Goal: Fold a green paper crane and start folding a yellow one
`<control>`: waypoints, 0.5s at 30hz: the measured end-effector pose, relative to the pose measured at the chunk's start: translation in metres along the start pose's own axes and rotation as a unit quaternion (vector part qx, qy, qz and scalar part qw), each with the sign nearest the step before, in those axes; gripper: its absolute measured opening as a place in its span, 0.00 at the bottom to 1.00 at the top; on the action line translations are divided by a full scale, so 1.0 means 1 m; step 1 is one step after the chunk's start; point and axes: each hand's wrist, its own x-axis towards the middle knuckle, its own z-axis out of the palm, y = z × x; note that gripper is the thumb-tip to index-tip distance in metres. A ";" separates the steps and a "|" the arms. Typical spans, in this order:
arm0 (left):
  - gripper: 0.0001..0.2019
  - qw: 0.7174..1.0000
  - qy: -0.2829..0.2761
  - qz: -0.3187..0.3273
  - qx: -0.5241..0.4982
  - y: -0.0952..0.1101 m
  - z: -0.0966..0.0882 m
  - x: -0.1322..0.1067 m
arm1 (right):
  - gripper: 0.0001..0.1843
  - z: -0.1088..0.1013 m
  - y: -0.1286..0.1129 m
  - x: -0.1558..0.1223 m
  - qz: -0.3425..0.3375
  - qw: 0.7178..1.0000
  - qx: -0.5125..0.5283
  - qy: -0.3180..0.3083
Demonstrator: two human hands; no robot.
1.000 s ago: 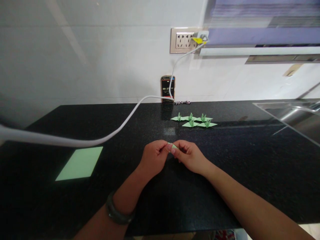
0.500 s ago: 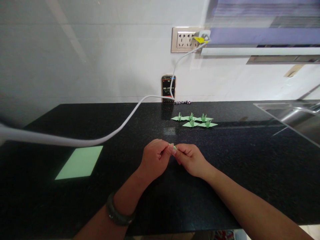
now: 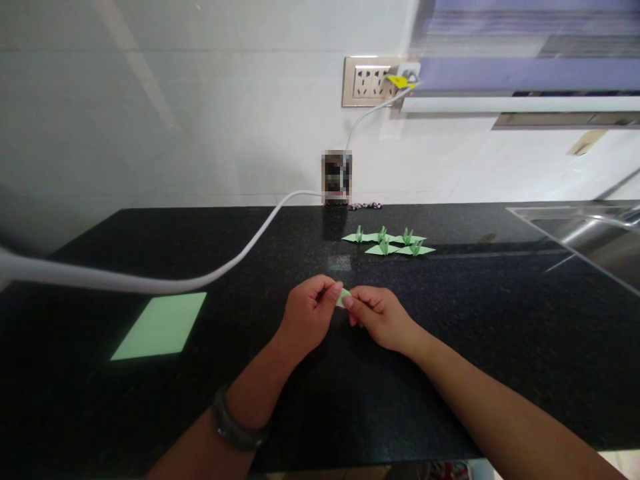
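A small piece of folded green paper [image 3: 343, 298] is pinched between my two hands above the dark counter. My left hand [image 3: 311, 312] is closed on its left side, thumb on top. From the right, my right hand [image 3: 379, 315] grips the same paper with thumb and fingers. Most of the fold is hidden behind the fingers. Beyond the hands, several green paper cranes [image 3: 384, 247] stand in two rows. To the left lies a flat sheet of green paper [image 3: 161, 327].
A white cable [image 3: 245, 252] runs across the left of the black counter [image 3: 260, 427] to a phone [image 3: 337, 179] leaning on the wall. A socket plate [image 3: 369, 81] is above it. At the right is a metal sink [image 3: 600, 240]. A beaded string [image 3: 365, 206] lies by the wall.
My left thumb has shifted up and a little left, and more of the green paper shows between the hands. The cranes and the flat sheet have stayed put.
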 end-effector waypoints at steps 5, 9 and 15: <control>0.13 0.994 -0.041 -0.032 -0.094 -0.002 0.002 0.003 | 0.18 -0.001 0.002 0.001 0.017 0.999 0.018 0.040; 0.14 0.988 -0.047 -0.060 -0.133 -0.003 0.003 0.004 | 0.18 -0.001 0.003 0.002 0.024 0.997 0.071 0.031; 0.16 0.944 -0.106 -0.137 -0.283 -0.005 0.006 0.003 | 0.14 -0.002 0.004 0.004 0.039 0.973 0.210 0.085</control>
